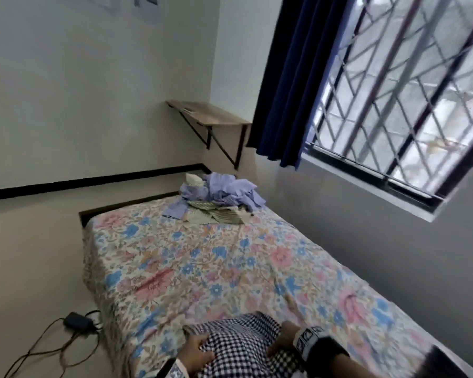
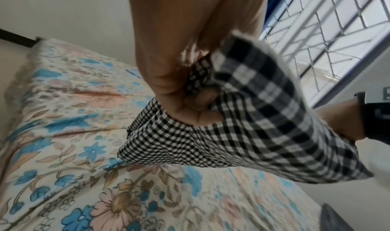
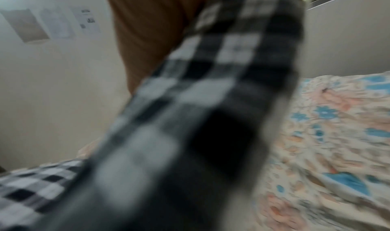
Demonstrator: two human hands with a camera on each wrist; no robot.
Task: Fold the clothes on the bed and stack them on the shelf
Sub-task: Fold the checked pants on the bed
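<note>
A black-and-white checked garment [image 1: 241, 342] is held just above the near end of the bed [image 1: 191, 268], which has a flowered sheet. My left hand [image 1: 195, 353] grips its left edge, and in the left wrist view the fingers [image 2: 196, 104] are curled into the cloth [image 2: 242, 126]. My right hand [image 1: 280, 341] holds the right edge with the cloth bunched in it. The right wrist view is filled by the blurred checked fabric [image 3: 190, 117]. A heap of lilac and green clothes [image 1: 221, 197] lies at the bed's far end. A wooden wall shelf [image 1: 210, 115] hangs beyond it.
A barred window [image 1: 393, 99] with a dark blue curtain [image 1: 290, 85] fills the right wall beside the bed. A black power adapter [image 1: 78, 321] with trailing cables lies on the floor left of the bed. Pale floor runs along the bed's left side.
</note>
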